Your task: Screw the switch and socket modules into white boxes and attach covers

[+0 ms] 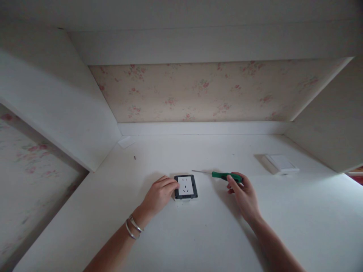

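Note:
A wall socket with a white face and a dark frame lies on the white desktop, its slots facing up. My left hand grips the socket's left edge, thumb and fingers pressed together there; two silver bangles circle that wrist. To the right, my right hand is closed round the green handle of a screwdriver. The thin shaft points left, its tip a little above and beside the socket's upper right corner, apart from it.
A white box-like socket unit sits at the right of the desktop. Near the back left corner lie a flat white piece and a small dark bit. White side panels and a floral-papered back wall enclose the space.

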`<state>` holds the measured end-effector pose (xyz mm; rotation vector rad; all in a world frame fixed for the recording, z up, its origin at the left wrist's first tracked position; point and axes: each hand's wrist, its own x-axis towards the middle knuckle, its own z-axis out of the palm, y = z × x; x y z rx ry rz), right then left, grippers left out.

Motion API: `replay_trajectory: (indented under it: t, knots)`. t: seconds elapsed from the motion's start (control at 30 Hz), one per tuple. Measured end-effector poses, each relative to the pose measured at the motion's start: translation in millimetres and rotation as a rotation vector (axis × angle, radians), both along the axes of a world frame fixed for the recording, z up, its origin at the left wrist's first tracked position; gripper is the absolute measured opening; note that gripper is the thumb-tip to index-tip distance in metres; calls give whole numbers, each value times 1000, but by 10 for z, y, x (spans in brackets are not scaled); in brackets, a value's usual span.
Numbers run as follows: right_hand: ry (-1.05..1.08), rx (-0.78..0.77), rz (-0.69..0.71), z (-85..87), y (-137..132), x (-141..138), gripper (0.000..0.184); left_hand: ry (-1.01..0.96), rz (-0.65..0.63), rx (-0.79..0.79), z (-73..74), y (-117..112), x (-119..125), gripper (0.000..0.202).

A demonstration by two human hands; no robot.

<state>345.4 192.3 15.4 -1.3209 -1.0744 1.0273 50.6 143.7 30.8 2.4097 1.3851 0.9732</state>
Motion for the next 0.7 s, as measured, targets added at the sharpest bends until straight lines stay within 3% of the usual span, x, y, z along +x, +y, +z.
replay_trajectory:
  t: [0.33, 0.57, 0.63, 0.7]
  knots:
    - [-20, -9, 27, 17, 1, -13, 44, -160, 20, -60, -109, -2, -10, 18]
    - [-6, 31, 27, -29, 4, 9, 41, -264, 83, -174, -66, -50, -52, 23]
    - [39, 68, 9, -17, 5, 8, 40, -277, 100, -204, -57, -63, -88, 33]
    - [85, 113, -19, 30, 2, -16, 40, -276, 87, -245, -69, -75, -119, 62]
